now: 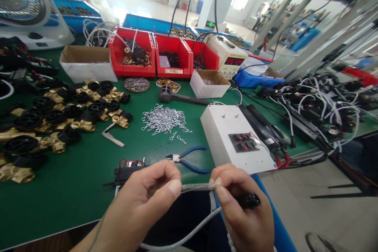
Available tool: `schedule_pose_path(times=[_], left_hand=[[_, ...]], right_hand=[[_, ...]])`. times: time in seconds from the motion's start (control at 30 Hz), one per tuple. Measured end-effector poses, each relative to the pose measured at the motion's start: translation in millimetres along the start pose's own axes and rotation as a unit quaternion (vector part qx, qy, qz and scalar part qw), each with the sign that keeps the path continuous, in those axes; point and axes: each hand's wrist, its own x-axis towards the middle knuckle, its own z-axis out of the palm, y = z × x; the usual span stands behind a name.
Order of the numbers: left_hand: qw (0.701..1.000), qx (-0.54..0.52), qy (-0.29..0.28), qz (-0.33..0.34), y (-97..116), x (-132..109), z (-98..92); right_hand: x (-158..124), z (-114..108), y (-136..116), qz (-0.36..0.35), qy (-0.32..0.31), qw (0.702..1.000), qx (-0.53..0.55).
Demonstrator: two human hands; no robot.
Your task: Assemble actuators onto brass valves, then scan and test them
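Busy workshop going on, with a green desk (88, 181) stretching out ahead of both hands and daylight glaring in from windows far beyond them. The left hand (147, 193) is pinching one end of a thin metal spring (197, 187) between thumb and forefinger, and the right hand (239, 201) is gripping the other end, so the spring is hanging level between them, just off the near edge of the desk. A black connector (249, 201) is sitting under the right fingers, and a grey cable (189, 232) is looping down below both hands. To me it's looking like the spring is being worked along the cable end right now, and any next move is calling for a tight pinch on both ends, since something that thin is going to flex or slip. Just beyond the hands, blue pliers (189, 159) are lying beside a small black part with red wires (128, 171). Further out, a pile of wire clips (163, 120) is sitting ahead, a white switch box (233, 138) is beyond the right hand, brass fittings (59, 122) are crowding the far left, and red bins (132, 53) are lining the back.
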Motion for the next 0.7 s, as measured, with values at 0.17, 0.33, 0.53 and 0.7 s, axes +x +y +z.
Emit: schedule_pose_path(times=[0.17,0.33,0.53,0.7], left_hand=[[1.0,-0.024,0.018,0.008,-8,-2,-6.5],[0.999,-0.036,0.024,0.019,-10,-1,2.6],[0.996,-0.026,0.072,0.042,4,6,14.0],[0.994,0.071,0.067,0.057,-1,2,12.7]], right_hand=[[-2,-2,6,0.036,0.021,0.998,0.053],[-6,4,8,0.035,0.019,0.997,0.064],[-7,3,12,0.058,0.043,0.996,0.055],[-7,2,6,0.055,-0.018,0.996,0.064]])
